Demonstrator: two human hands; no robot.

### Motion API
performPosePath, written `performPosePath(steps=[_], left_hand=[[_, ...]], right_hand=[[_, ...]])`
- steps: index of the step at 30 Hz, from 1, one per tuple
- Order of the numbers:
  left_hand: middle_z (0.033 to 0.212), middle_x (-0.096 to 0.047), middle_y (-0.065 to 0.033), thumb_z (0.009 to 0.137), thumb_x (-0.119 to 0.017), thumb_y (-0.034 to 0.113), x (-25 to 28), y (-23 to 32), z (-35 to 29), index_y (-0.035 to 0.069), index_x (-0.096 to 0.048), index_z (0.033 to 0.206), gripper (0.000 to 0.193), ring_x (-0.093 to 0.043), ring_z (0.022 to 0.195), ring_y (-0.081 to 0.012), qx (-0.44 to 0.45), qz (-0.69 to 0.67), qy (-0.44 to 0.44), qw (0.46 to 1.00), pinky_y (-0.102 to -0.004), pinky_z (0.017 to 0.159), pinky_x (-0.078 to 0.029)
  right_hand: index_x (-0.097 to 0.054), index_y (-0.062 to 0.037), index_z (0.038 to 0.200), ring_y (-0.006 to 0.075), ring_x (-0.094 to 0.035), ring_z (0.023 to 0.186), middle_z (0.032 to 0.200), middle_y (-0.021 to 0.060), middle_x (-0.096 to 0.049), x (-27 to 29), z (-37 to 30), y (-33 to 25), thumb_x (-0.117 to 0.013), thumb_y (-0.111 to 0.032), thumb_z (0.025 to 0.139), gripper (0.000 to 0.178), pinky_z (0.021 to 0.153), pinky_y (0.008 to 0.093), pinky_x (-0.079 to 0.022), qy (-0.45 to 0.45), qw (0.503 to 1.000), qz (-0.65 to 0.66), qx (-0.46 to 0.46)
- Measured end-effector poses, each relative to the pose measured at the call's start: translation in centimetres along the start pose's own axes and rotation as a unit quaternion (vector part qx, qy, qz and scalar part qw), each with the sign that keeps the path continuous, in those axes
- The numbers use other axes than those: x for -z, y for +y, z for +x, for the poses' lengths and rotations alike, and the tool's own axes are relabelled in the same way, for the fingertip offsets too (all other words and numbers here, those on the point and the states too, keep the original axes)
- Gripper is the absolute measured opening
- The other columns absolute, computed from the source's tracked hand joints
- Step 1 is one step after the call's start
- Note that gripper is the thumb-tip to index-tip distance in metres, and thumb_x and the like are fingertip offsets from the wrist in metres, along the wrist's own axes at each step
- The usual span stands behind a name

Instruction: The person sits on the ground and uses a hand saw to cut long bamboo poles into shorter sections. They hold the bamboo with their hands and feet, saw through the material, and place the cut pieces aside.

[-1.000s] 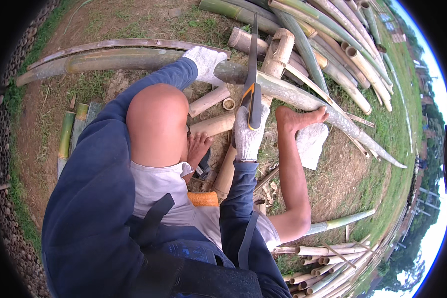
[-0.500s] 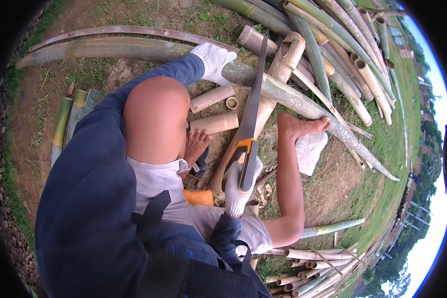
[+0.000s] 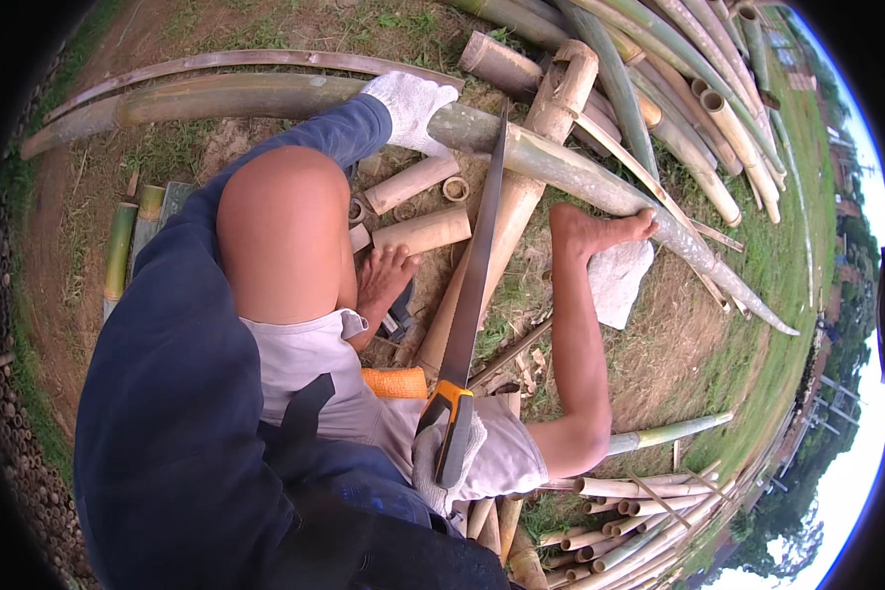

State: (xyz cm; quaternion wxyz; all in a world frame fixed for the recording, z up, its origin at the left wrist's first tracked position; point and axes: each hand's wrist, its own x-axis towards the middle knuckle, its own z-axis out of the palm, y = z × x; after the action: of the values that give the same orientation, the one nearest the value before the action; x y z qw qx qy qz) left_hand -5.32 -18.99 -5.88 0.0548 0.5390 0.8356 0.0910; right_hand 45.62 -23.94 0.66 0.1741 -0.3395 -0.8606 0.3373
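Note:
In a white knit glove, my right hand (image 3: 449, 454) is wrapped round the black and orange handle of a hand saw (image 3: 472, 285). The saw's long blade points away from me, its tip end lying against a long green bamboo pole (image 3: 580, 177). My left hand (image 3: 413, 110), gloved too, grips that pole just left of the blade. The pole crosses over a thicker bamboo post (image 3: 506, 211) that slants away from me. My bare right foot (image 3: 600, 234) presses on the pole, right of the saw.
Short cut bamboo pieces (image 3: 423, 231) lie between my feet. Long bamboo poles (image 3: 674, 108) are heaped at the far right, and another bamboo stack (image 3: 639, 521) is at the near right. A pale stone (image 3: 619, 283) sits beside my right foot. Cut bamboo lengths (image 3: 123, 246) lie at left.
My right hand has drawn the saw back toward me, so that the blade's tip end is now at the pole. My left hand keeps its grip on the pole.

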Motion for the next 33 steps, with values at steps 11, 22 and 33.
performPosePath(steps=[11,22,33], left_hand=[[0.134,-0.078,-0.0201,0.077,-0.086,0.081,2.1,0.6,0.0,0.012,-0.062,0.154,0.105,-0.076,0.120,-0.0415,0.008,0.004,-0.039,0.999,-0.0547,0.104,-0.061],[0.146,-0.074,-0.0192,0.077,-0.086,0.081,2.7,1.6,0.4,0.014,-0.061,0.159,0.108,-0.072,0.132,-0.0404,0.046,0.019,-0.069,0.996,-0.0512,0.114,-0.056],[0.137,-0.078,-0.0200,0.075,-0.090,0.076,4.4,4.0,1.3,0.012,-0.067,0.151,0.102,-0.076,0.126,-0.0384,0.049,0.004,-0.099,0.994,-0.0478,0.110,-0.059]], right_hand=[[-0.058,0.0012,0.148,0.0366,-0.066,0.127,0.134,0.0198,-0.064,-5.9,10.9,0.1,-0.072,-0.006,0.103,0.047,0.113,0.0422,-0.051,0.032,0.994,0.104,0.016],[-0.057,-0.0029,0.148,0.0408,-0.071,0.123,0.137,0.0205,-0.066,-6.4,16.5,-0.8,-0.073,-0.008,0.102,0.049,0.106,0.0433,-0.056,0.076,0.977,0.192,0.056],[-0.059,-0.0022,0.149,0.0396,-0.073,0.126,0.139,0.0224,-0.068,1.2,0.5,-3.0,-0.076,-0.001,0.094,0.057,0.108,0.0443,-0.058,0.002,0.977,0.180,-0.114]])
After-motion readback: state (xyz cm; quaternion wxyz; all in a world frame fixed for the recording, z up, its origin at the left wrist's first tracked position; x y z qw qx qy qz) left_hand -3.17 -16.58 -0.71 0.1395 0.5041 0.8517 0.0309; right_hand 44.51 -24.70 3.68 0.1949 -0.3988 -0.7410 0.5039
